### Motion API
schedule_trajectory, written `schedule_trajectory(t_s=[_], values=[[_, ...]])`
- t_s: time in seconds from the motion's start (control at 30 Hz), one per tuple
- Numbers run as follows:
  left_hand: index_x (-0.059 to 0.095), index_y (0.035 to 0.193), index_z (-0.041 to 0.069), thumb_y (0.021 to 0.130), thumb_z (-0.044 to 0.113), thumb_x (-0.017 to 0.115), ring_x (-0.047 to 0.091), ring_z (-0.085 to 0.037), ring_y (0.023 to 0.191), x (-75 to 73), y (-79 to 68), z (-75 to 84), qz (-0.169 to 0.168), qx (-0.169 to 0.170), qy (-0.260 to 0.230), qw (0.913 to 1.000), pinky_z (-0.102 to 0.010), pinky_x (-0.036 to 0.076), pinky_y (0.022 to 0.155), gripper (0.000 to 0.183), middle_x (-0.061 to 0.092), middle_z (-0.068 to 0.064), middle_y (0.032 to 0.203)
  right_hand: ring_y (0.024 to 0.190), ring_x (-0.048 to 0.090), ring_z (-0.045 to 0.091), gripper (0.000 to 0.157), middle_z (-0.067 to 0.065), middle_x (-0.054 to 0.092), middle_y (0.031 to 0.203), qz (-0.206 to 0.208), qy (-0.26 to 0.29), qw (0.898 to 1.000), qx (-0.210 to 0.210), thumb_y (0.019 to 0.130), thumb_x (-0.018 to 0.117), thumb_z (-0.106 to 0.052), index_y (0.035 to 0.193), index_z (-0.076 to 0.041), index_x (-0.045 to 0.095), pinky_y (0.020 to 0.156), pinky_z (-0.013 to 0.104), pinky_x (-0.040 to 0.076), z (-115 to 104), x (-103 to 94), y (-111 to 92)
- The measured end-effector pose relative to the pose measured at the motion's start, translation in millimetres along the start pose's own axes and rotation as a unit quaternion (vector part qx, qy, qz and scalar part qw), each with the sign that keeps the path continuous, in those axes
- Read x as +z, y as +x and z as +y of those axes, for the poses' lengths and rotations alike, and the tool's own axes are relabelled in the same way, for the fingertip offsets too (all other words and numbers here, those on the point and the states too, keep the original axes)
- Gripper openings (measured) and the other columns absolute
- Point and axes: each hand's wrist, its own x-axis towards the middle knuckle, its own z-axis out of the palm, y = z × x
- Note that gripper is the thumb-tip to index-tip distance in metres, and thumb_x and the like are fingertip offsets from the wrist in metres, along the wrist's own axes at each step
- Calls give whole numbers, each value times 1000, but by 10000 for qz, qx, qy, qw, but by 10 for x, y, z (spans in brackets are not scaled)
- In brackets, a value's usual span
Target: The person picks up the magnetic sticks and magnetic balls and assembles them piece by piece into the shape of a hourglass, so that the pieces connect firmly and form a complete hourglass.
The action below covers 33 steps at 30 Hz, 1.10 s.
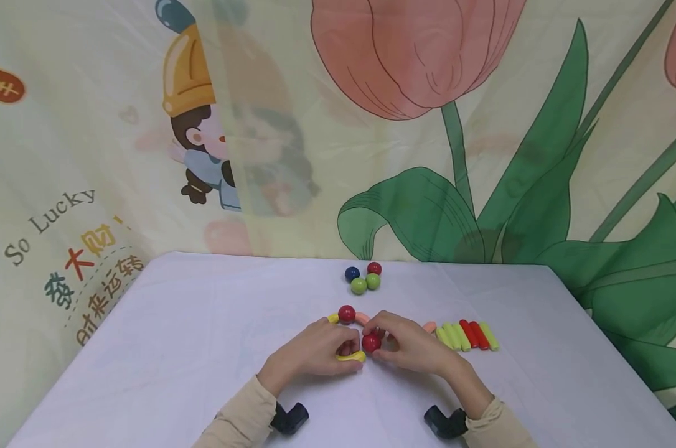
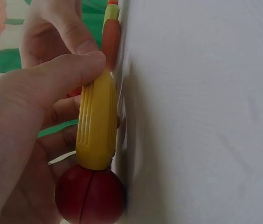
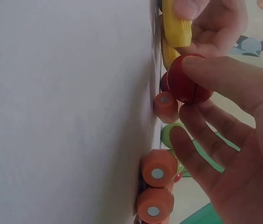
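In the head view my left hand [image 1: 318, 350] pinches a yellow curved stick [image 1: 353, 356] close over the white table. Its ribbed side shows in the left wrist view, with a red ball [image 2: 89, 196] at the stick's lower end. My right hand [image 1: 413, 343] pinches another red ball [image 1: 371, 342] between thumb and fingers, right by the free tip of the yellow stick [image 3: 177, 30]. Just behind the hands, one red ball [image 1: 346, 313] sits between a second yellow piece [image 1: 333, 318] and a salmon-orange piece [image 1: 362, 318], both partly hidden by the hands.
Farther back lie a blue ball [image 1: 352, 274], a red ball [image 1: 374, 268] and two green balls [image 1: 358, 285]. Right of my right hand stretches a row of green sticks [image 1: 452, 336] and red sticks [image 1: 472, 335]. Salmon-orange sticks [image 3: 157, 173] with metal discs in their ends lie beside it.
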Motion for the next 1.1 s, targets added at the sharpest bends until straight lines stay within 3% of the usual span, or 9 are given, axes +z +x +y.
schedule_trajectory(t_s=[0.53,0.77,0.97,1.1], values=[[61,83,25,81,44,69,43,3,60,20,5,-16,-9,88,-68,9999,-16,35,64,20,51,17,67,95,52,3,33,-18,56,102,-335,4,9994,89,84,69,-17,111,-32,58,88,25,49,42,49,13],[58,80,26,81,42,70,43,1,60,17,13,-13,-136,-16,-248,9996,-15,35,57,20,50,15,65,92,55,5,25,-15,57,100,35,109,9999,-7,89,61,-12,110,-26,59,82,22,50,71,3,34],[56,80,27,80,42,71,43,0,60,22,9,-4,-266,-152,-280,9991,-16,35,56,22,50,13,65,84,53,7,20,-10,58,92,754,-120,9951,623,87,65,-16,107,-21,61,73,21,49,53,17,174],[56,80,26,81,42,71,43,0,61,16,10,6,-298,-170,-268,9991,-16,34,56,22,50,13,65,76,51,9,23,-8,56,85,938,-433,9873,1207,85,69,-21,107,-19,61,64,22,46,38,52,257]])
